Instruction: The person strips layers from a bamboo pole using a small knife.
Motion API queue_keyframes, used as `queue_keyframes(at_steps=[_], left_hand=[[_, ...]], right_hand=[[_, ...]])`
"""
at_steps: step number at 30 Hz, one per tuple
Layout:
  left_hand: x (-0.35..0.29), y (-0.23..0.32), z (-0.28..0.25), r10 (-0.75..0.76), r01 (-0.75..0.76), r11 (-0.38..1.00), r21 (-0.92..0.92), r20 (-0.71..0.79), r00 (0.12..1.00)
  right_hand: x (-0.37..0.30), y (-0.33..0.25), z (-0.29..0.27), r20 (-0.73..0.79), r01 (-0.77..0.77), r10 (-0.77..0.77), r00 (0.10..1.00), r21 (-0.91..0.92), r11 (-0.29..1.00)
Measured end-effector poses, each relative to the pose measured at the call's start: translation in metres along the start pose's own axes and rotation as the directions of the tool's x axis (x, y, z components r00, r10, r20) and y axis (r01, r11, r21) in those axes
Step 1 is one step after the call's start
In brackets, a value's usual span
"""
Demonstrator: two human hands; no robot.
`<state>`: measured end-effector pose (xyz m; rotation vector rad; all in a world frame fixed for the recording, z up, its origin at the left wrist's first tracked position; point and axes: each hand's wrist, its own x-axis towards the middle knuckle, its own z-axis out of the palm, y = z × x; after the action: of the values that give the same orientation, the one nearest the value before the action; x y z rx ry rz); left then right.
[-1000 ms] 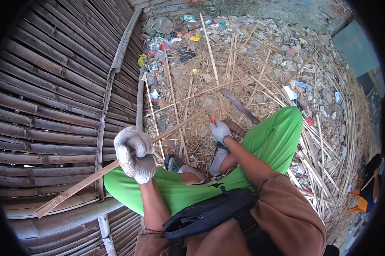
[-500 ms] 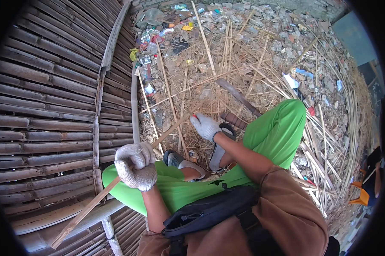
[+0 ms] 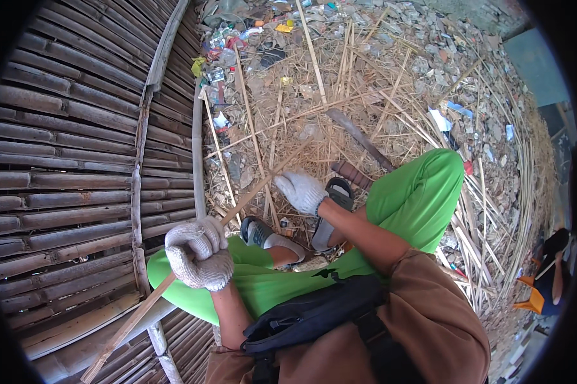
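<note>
My left hand (image 3: 199, 254), in a whitish knit glove, is closed around a long, thin bamboo strip (image 3: 250, 198). The strip slants from the lower left, over my left knee, toward the littered ground ahead. My right hand (image 3: 301, 192), gloved the same way, is closed beside the strip's far part. What its fingers hold is hidden now; a bit of red showed at them a moment earlier. Past my right foot lie a dark, flat, blade-like piece (image 3: 360, 139) and a brown ribbed piece (image 3: 352, 176), both partly behind my green-clad right knee.
A bamboo slat wall (image 3: 64, 166) rises at my left, with a bamboo pole (image 3: 198, 147) along its foot. Loose strips (image 3: 311, 51), shavings and litter cover the ground. A bundle of thin strips (image 3: 477, 237) lies right. Another person (image 3: 553, 272) is at the far right edge.
My right hand has slid slightly left and toward me along the strip, and the red bit no longer shows. My left hand, still gripping, has shifted slightly left and down.
</note>
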<state>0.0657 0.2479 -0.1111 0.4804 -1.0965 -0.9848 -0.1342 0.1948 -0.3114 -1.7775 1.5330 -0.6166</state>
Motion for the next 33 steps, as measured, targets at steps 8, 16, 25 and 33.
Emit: queue_keyframes(at_steps=[8,16,25,33], left_hand=[[-0.005,-0.003,-0.009,0.020,-0.021,1.000,-0.005,-0.148,0.989],[-0.003,-0.004,-0.015,0.023,-0.023,1.000,0.004,-0.239,0.971],[-0.002,-0.003,-0.015,0.021,-0.019,1.000,0.010,-0.258,0.966],[0.001,-0.004,-0.009,0.029,-0.026,0.999,0.026,-0.153,0.988]], right_hand=[[0.012,0.005,0.005,0.042,0.056,-0.053,0.998,-0.098,0.994],[0.016,0.002,-0.001,0.063,-0.002,0.006,0.998,-0.073,0.997],[0.034,0.056,0.012,0.120,-0.027,0.039,0.992,-0.096,0.995],[0.026,0.039,-0.001,0.125,-0.055,0.058,0.990,-0.024,0.998]])
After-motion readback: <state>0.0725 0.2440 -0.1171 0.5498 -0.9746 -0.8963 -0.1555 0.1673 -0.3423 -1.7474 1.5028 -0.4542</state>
